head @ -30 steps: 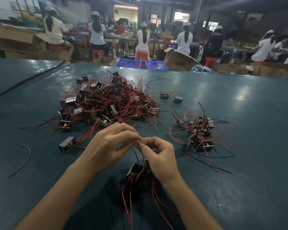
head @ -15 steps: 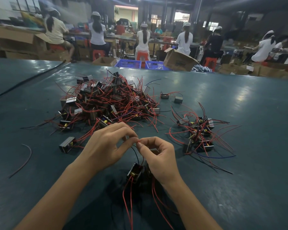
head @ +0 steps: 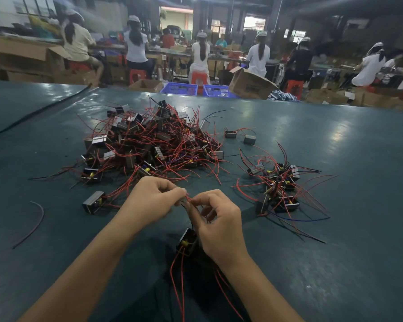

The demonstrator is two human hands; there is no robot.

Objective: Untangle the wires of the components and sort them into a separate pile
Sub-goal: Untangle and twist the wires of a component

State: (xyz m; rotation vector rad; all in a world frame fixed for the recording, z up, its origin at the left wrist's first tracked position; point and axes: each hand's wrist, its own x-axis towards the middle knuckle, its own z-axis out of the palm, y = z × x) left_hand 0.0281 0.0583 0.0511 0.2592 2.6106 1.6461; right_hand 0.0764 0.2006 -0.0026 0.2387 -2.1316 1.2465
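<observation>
The surface (head: 335, 140) is showing dark teal with pale glare patches. The big pile (head: 158, 140) is mixing black-and-silver components (head: 99, 139) with red wires (head: 123, 188). The smaller pile (head: 279, 187) is trailing one blue wire (head: 298, 220). The nearest component (head: 187, 242) is showing yellow on black. Two baskets (head: 179, 88) are glowing blue.

Both of the person's hands are bare. The left hand (head: 153, 201) has slim fingers and rounded knuckles. Behind its wrist the left forearm (head: 84, 270) runs uncovered, long and slender, to the bottom edge of the view. The right hand (head: 219, 226) has a smooth back with low knuckle ridges, and behind its wrist the right forearm (head: 261, 289) is likewise uncovered, widening gradually away from the hand. The fingernails are too small and blurred to describe.
</observation>
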